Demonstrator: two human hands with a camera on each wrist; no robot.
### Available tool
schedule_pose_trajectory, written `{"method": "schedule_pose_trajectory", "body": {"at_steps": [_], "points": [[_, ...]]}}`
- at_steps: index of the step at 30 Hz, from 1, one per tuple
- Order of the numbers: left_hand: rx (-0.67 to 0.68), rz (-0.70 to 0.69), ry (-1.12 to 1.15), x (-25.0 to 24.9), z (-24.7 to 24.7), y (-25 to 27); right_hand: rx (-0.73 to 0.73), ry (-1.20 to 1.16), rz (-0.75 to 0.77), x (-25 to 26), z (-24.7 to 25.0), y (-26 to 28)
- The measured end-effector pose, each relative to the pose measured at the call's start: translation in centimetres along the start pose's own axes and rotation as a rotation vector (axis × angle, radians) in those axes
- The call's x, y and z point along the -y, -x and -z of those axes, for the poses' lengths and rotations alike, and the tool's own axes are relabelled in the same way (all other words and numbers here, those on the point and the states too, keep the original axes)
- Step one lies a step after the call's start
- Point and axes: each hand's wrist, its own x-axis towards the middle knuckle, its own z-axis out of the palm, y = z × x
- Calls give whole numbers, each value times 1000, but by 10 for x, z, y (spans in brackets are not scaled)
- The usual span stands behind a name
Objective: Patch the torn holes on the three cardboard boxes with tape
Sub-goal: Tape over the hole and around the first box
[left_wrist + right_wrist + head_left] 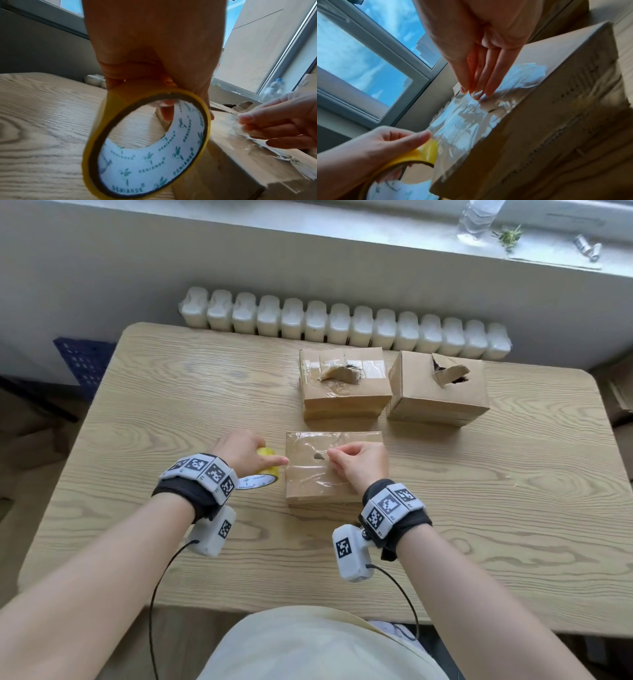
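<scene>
Right now your left hand point(239, 451) grips the yellow tape roll point(145, 146) just left of the near box point(308, 491), forefinger reaching its left edge, while your right hand point(359, 465) has its fingertips point(476, 93) bunched on the clear tape point(460, 121) beside the small hole point(320, 456). The strip runs left to right across the lid, roll on the left and hole nearer your right hand, so smoothing probably falls to that hand. Two torn boxes point(346, 385) wait behind, well apart from both hands
</scene>
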Motion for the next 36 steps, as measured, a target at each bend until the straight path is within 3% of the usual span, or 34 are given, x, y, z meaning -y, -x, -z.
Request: {"method": "schedule_pose_trajectory", "body": {"at_steps": [6,19,23,25,27,28,30,32,36], "points": [[8,6,-40,-7,0,-5,-106,252,116,5,6,0],[22,33,-85,-13,0,-10,-78,521,189,-1,5,-7],[18,37,-73,-12,-3,-12,-137,462,120,-3,14,-10],[16,27,-65,-11,-4,-13,-160,511,199,-8,19,-11],[25,23,-58,-11,-5,-13,-162,636,413,-14,18,-7],[30,24,-56,-11,-5,-13,-109,692,530,-16,16,-3],[28,27,-54,-11,-5,-14,135,823,703,-22,6,4],[19,29,-48,-11,-5,-14,345,1005,777,-32,-4,8],[13,32,-34,-8,-8,-14,354,1143,729,-47,3,2]]}}
